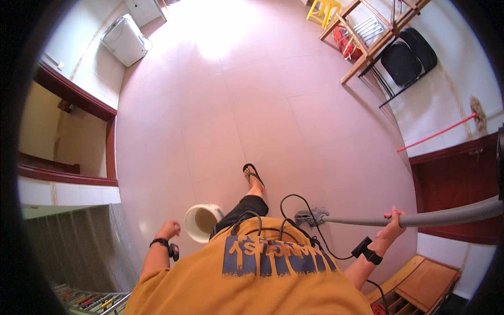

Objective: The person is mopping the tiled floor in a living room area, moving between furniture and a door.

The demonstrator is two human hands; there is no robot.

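My right hand (391,224) is wrapped round the grey handle of a mop (451,214). The handle runs from the right edge down to a grey string mop head (310,217), low at the right of my body. My left hand (169,230) hangs at my left side with the fingers curled in; nothing shows in it. Just right of that hand, by my leg, is a white bucket (190,226), its open top facing up. A gap shows between hand and bucket rim. What the bucket holds is hard to make out.
Pinkish floor tiles (210,126) stretch ahead. Along the right wall are a wooden frame (362,65), a black folding chair (404,60), a yellow stool (323,11) and a red-handled mop (438,134). A white appliance (125,41) and a doorway (79,136) are on the left.
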